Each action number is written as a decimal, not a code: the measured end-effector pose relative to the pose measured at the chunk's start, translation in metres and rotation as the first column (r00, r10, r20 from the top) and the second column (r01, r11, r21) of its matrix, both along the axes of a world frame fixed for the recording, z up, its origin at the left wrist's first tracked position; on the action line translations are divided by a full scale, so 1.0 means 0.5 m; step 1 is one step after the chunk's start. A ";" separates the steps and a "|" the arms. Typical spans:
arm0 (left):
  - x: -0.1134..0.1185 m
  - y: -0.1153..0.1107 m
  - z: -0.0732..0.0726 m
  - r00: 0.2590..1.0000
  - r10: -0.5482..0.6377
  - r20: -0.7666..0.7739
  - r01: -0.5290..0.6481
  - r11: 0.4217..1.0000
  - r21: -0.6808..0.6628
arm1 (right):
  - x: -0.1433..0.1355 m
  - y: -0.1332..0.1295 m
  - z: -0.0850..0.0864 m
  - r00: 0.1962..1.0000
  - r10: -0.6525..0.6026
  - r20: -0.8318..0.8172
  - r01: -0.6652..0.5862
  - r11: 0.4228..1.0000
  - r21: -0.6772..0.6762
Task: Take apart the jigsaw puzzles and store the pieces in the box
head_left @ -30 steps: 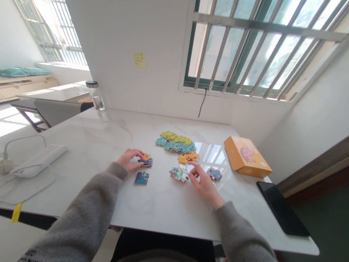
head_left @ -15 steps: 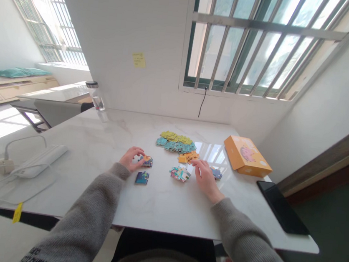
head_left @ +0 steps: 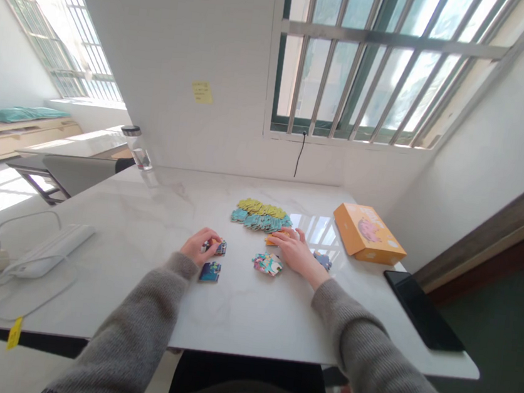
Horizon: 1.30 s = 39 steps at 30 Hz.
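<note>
My left hand [head_left: 201, 246] is closed on a small orange puzzle piece [head_left: 214, 241], over a stack of dark patterned pieces [head_left: 221, 248]. Just below lies a dark blue stack [head_left: 210, 272]. My right hand [head_left: 294, 249] reaches over the orange pieces [head_left: 271, 240], fingers partly spread and touching them; its palm covers part of that pile. Multicoloured pieces [head_left: 267, 263] lie left of my right wrist. Beyond the hands are teal pieces [head_left: 261, 222] and yellow-green pieces [head_left: 260, 208]. Purple-blue pieces [head_left: 322, 261] show behind my right wrist.
An orange box [head_left: 369, 234] and a black phone-like slab [head_left: 422, 310] lie at the right. At the left are a white power strip [head_left: 50, 251] with cables and, farther back, a clear bottle [head_left: 137, 149]. The white table's [head_left: 251, 328] front edge is near my body.
My right hand has moved left over the orange pieces, covering more of them. My left hand remains at the dark patterned stack, its fingers now hiding more of the small orange piece. The view has shifted slightly.
</note>
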State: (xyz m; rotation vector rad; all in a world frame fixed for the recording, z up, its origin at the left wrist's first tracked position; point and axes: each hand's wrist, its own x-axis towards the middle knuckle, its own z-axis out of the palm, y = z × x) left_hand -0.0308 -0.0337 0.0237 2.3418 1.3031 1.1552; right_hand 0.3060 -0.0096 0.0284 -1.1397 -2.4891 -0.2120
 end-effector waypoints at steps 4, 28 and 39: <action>0.023 -0.013 0.013 0.997 0.000 0.081 0.001 1.000 -0.016 | 0.002 0.009 -0.003 0.996 0.037 -0.086 -0.036 0.999 0.007; 0.235 -0.030 0.022 0.953 -0.139 0.270 0.228 0.914 -0.336 | -0.070 -0.094 0.040 0.385 -0.273 -0.882 -0.430 0.792 -0.433; 0.224 -0.018 0.007 0.899 -0.135 0.416 0.286 0.901 -0.326 | -0.064 -0.089 0.026 0.481 -0.155 -0.863 -0.405 0.833 -0.376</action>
